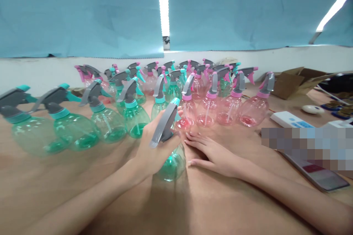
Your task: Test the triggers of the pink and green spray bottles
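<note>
My left hand (154,143) is wrapped round the neck of a green spray bottle (172,165) with a grey and turquoise trigger head. The bottle stands slightly tilted at the middle of the table, its lower part showing below my fingers. My right hand (215,152) lies flat on the table just right of that bottle, fingers stretched out and holding nothing. Beyond my right fingertips stands a pink spray bottle (205,112) with others like it in a row. To the left of my left hand runs a row of green spray bottles (109,126).
More pink and green spray bottles crowd the table's back. At right are an opened cardboard box (293,82), a white computer mouse (313,109), a white device with blue markings (292,120) and a flat grey object (322,176). Blue sheeting (82,14) covers the wall above.
</note>
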Demonstrator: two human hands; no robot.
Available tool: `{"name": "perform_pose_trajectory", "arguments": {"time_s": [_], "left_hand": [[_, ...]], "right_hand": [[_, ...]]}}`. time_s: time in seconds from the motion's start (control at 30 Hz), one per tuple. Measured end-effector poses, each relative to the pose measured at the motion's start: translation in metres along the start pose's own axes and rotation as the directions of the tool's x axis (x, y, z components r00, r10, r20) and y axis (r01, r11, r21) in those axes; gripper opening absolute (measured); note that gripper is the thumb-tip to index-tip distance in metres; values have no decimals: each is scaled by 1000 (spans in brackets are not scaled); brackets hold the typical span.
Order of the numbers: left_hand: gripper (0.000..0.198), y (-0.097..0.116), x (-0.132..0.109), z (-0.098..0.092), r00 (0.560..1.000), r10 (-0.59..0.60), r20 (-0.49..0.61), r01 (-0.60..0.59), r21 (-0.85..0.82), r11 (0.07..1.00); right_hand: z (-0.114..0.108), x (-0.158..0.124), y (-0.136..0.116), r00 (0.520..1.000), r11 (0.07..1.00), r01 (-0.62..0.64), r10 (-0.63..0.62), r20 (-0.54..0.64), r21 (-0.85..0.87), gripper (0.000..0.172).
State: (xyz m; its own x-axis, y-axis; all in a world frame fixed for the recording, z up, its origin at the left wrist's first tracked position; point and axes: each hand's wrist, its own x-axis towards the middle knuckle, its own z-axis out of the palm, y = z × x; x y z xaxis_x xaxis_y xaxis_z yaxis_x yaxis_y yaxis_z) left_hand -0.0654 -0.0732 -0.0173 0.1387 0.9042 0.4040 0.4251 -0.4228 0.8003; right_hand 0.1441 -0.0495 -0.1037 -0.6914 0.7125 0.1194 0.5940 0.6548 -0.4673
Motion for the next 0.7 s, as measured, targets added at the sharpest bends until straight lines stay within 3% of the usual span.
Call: {"name": "perform_pose_trajectory", "arguments": {"time_s": [0.7], "left_hand": [[47, -1, 0, 1, 1000, 11, 22, -10, -33, 999]], "right_hand": [[-1, 0, 0, 1000, 1000, -7, 7, 15, -13, 75]]}}
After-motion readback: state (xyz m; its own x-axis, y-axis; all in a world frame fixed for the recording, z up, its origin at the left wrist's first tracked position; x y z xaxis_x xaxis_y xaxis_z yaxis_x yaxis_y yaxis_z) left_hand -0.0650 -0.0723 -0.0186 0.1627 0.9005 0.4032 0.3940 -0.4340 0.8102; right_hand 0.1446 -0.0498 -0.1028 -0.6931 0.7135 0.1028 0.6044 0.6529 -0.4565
